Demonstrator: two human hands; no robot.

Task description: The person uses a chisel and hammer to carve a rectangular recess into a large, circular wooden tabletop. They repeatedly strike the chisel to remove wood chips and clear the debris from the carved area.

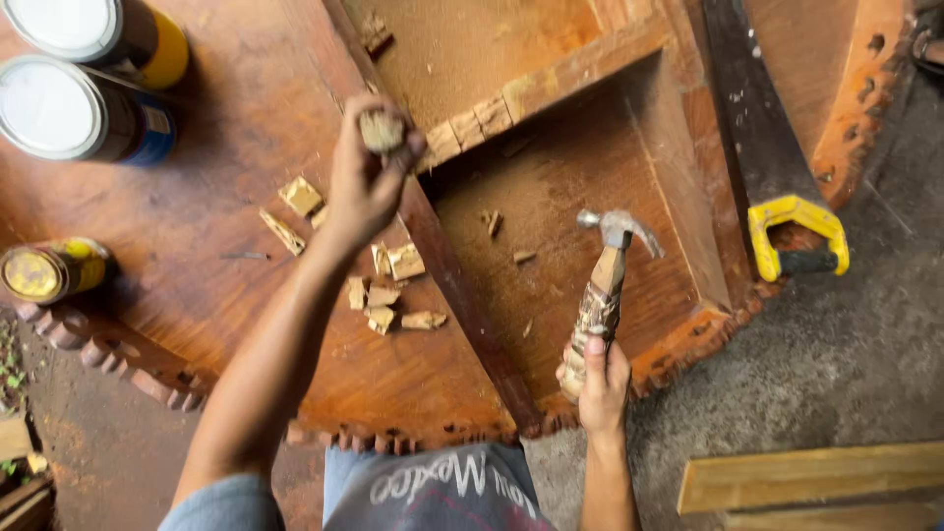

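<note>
1. Two lidded tins (pixel 74 103) stand on the reddish carved wooden table (pixel 226 128); contents hidden.
2. Left hand (pixel 366 177) fists a wooden-handled chisel (pixel 382 131) upright beside pale wood chips (pixel 385 293).
3. Right hand (pixel 597 379) wraps a claw hammer (pixel 602 290).

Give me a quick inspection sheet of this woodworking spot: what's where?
Surface: reddish carved wooden panel lying flat, with a recessed opening.
Job's things: claw hammer; wooden-handled tool, likely a chisel.
Clutter: wood chips; three tins; handsaw with yellow handle.
Grippers: left hand grips the tool upright on the panel's ridge; right hand holds the hammer's handle end.
Cables: nothing seen.
Surroundings: grey concrete floor; pale planks lower right.
</note>
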